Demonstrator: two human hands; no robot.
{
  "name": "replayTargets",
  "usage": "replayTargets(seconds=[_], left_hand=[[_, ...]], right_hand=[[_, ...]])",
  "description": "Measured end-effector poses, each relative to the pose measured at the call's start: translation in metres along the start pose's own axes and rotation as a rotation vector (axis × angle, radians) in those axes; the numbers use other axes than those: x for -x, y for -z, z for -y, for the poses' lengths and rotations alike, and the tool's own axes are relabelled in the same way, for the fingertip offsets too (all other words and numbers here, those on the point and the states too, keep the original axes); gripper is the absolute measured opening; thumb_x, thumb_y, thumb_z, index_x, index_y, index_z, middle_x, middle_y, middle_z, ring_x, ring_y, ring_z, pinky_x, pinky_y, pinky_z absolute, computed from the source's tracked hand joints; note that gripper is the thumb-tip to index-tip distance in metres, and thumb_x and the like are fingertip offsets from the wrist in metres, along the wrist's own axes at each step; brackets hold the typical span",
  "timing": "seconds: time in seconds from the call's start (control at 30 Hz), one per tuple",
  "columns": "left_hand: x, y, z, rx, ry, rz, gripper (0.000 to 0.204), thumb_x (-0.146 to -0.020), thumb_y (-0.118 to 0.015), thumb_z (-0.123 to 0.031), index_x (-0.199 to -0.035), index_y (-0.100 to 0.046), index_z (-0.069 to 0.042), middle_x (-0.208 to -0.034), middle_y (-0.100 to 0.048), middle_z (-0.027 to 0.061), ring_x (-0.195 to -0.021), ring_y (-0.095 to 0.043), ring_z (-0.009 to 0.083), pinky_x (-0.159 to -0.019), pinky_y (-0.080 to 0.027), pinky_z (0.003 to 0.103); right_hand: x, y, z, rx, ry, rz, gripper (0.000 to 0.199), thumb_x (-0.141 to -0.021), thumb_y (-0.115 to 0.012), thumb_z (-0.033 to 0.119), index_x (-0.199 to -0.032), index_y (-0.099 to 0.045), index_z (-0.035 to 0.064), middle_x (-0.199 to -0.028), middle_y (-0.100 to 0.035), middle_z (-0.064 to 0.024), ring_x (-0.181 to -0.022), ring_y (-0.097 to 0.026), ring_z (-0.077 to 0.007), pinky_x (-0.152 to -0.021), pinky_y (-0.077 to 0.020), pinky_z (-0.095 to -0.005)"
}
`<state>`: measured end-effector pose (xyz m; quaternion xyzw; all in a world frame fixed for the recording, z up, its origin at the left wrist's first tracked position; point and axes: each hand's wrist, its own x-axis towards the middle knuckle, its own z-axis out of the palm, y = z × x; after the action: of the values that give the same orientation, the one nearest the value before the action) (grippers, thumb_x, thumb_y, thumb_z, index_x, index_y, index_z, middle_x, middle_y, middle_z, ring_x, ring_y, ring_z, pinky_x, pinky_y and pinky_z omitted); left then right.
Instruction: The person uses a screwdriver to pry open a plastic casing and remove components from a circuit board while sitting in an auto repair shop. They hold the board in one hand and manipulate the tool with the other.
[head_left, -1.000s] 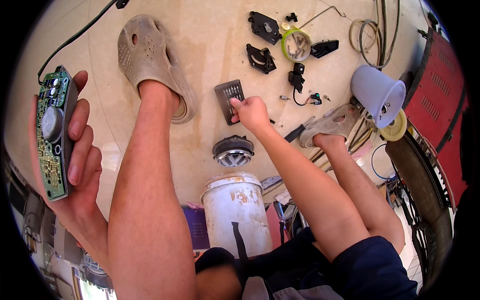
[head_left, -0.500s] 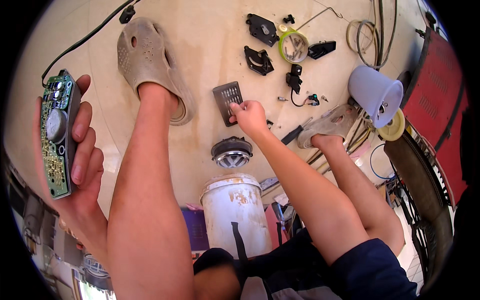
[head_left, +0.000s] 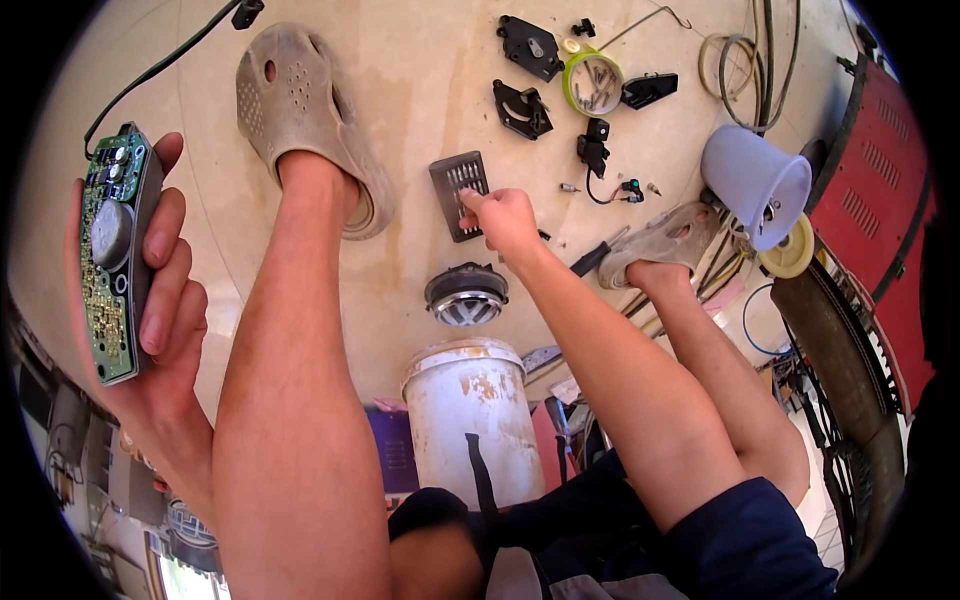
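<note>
The left hand (head_left: 175, 325) is gripping a green circuit board (head_left: 103, 310) (a round silver component (head_left: 110, 235) is protruding from its face). The right hand (head_left: 505, 220) is extending over a dark case (head_left: 444, 190) of small metal bits (head_left: 464, 174), which is lying on the floor (head_left: 425, 90). A round emblem (head_left: 467, 297) is resting between this case and a white bucket (head_left: 465, 420).

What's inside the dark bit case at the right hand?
Slim silvery bits show side by side in the dark bit case. The right hand covers part of its right side; whatever lies beneath the fingers cannot be seen.
</note>
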<state>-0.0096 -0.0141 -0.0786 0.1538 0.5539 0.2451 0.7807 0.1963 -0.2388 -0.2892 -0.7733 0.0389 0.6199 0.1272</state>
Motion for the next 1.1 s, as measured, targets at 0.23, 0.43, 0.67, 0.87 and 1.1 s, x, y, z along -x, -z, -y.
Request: replayTargets(seconds=[0.23,0.43,0.67,0.87,1.1], left_hand=[[-0.002,0.001,-0.003,-0.06,0.019,-0.035,0.058,-0.105,-0.035,-0.034,-0.138,-0.03,0.013,-0.075,-0.044,0.007,-0.034,-0.035,0.0103,-0.029,-0.026,0.022],[-0.003,0.0,-0.005,-0.079,0.018,-0.002,0.054,-0.106,-0.034,-0.031,-0.139,-0.03,0.011,-0.076,-0.043,0.0066,-0.034,-0.035,0.009,-0.029,-0.027,0.021],[-0.001,0.004,-0.001,-0.055,0.035,-0.03,0.055,-0.105,-0.035,-0.033,-0.139,-0.03,0.01,-0.076,-0.043,0.0064,-0.034,-0.034,0.0094,-0.028,-0.027,0.022],[0.001,0.001,-0.001,-0.048,0.015,-0.02,0.054,-0.106,-0.035,-0.033,-0.138,-0.029,0.01,-0.076,-0.043,0.006,-0.033,-0.033,0.0085,-0.029,-0.027,0.022],[0.0,-0.006,0.0,-0.047,0.006,-0.062,0.054,-0.106,-0.034,-0.033,-0.138,-0.028,0.01,-0.073,-0.042,0.0054,-0.032,-0.034,0.0091,-0.028,-0.029,0.021]], right_hand=[[0.0,-0.001,-0.008,0.005,0.024,0.016,0.032,-0.088,-0.067,0.027,-0.071,-0.062,-0.0001,-0.064,-0.066,-0.0085,-0.048,-0.05,-0.0125,-0.048,-0.0409,-0.0311],[0.002,-0.004,-0.005,0.283,0.013,-0.096,0.047,-0.085,-0.071,0.04,-0.07,-0.064,-0.0035,-0.065,-0.067,-0.0148,-0.061,-0.066,-0.0244,-0.064,-0.0512,-0.0359],[0.019,0.003,0.001,0.094,0.105,0.13,0.026,-0.079,-0.068,0.018,-0.087,-0.061,-0.005,-0.079,-0.067,-0.014,-0.069,-0.064,-0.02,-0.068,-0.0513,-0.0341],[0.023,-0.012,-0.018,0.094,0.323,0.079,0.018,-0.086,-0.064,0.006,-0.101,-0.059,-0.0032,-0.092,-0.065,-0.0139,-0.076,-0.064,-0.0211,-0.07,-0.0513,-0.0336],[0.032,-0.026,-0.012,0.461,0.291,-0.006,0.02,-0.091,-0.063,0.017,-0.092,-0.059,-0.0026,-0.088,-0.06,-0.0174,-0.073,-0.063,-0.0336,-0.068,-0.0491,-0.0417]])
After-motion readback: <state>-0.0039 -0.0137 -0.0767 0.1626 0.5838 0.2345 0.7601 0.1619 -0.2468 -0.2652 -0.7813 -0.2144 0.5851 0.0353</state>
